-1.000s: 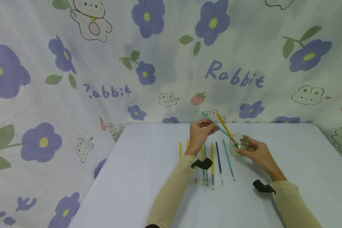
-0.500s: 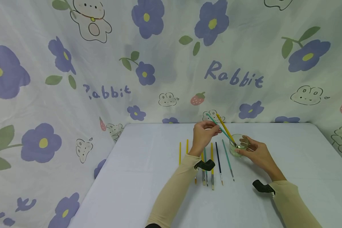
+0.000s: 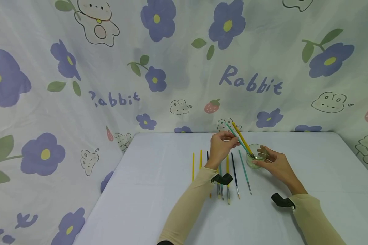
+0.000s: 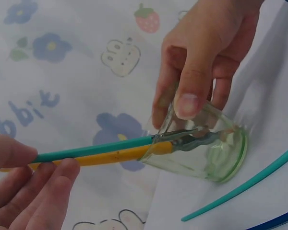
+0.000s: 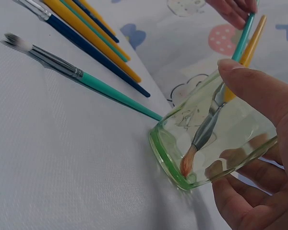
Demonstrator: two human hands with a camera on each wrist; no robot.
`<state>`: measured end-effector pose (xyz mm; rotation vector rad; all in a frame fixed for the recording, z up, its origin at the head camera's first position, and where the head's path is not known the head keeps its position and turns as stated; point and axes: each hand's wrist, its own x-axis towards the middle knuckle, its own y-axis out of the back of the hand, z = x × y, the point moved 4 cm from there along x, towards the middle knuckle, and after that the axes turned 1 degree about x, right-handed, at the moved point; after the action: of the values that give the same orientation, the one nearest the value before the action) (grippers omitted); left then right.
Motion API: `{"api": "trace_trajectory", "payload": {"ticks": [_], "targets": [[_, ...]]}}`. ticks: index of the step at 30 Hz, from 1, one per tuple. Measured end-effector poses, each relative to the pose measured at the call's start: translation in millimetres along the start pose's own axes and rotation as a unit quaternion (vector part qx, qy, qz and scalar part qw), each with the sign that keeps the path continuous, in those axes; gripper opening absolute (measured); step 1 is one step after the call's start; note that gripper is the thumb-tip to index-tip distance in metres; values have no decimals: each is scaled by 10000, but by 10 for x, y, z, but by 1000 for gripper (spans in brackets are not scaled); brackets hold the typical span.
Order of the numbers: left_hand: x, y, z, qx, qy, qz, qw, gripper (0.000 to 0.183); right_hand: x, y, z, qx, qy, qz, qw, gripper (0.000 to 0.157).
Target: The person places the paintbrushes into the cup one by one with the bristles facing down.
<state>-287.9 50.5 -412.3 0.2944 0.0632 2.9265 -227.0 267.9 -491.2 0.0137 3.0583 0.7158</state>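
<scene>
My left hand (image 3: 221,148) pinches a teal paintbrush (image 4: 96,147) by its handle between thumb and fingers. The brush slants down with its metal ferrule inside a clear greenish glass (image 5: 175,132). A yellow paintbrush (image 4: 120,155) stands in the same glass, bristles toward the bottom, its handle leaning left alongside the teal one. Around the glass's right side curls my right hand (image 3: 277,165), thumb near the rim. Through the glass in the right wrist view, brown bristles (image 5: 187,163) show near its base.
Several paintbrushes lie in a row on the white table (image 3: 135,190), bristles toward me. A teal one (image 3: 245,173) is closest to the glass, with a navy one (image 3: 235,178) and yellow ones (image 3: 193,166) further left, partly behind my left arm. A flower-printed cloth (image 3: 178,75) hangs behind.
My left hand has moved right and slightly down, bringing the teal paintbrush deeper into the glass and nearer the yellow handle. My right hand and the glass have stayed in place.
</scene>
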Motion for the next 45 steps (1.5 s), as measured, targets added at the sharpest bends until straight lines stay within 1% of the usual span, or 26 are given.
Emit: {"api": "trace_trajectory", "payload": {"ticks": [8,13,18,25,32,35,39,43,45], "targets": [[-27,-26,-9,28,60,-61,10000,8,19,-9,19,-2,-125,-13,9999,97],[-39,-44,-9,89,105,-80,9999,9,17,-6,11,-1,-65,-6,10000,97],[-39,-52,-27,212,133,-25,9997,7,17,-1,13,-49,-35,20,10000,97],[-51,-60,-41,181,92,-71,9998,9,18,0,23,-66,-44,26,10000,97],[-69,-45,-57,271,150,-39,9995,9,14,-8,15,-76,13,21,10000,96],[-77,-7,-51,292,156,17,9995,8,16,-6,18,-53,9,13,10000,96],[-74,82,-43,184,128,91,9997,8,18,-4,19,-44,-37,-10,10000,96],[-73,225,-24,166,32,148,9997,10,11,0,17,-1,-37,-66,10000,95],[-73,314,-8,271,-19,187,9995,11,7,2,16,0,-5,-81,10000,95]]}}
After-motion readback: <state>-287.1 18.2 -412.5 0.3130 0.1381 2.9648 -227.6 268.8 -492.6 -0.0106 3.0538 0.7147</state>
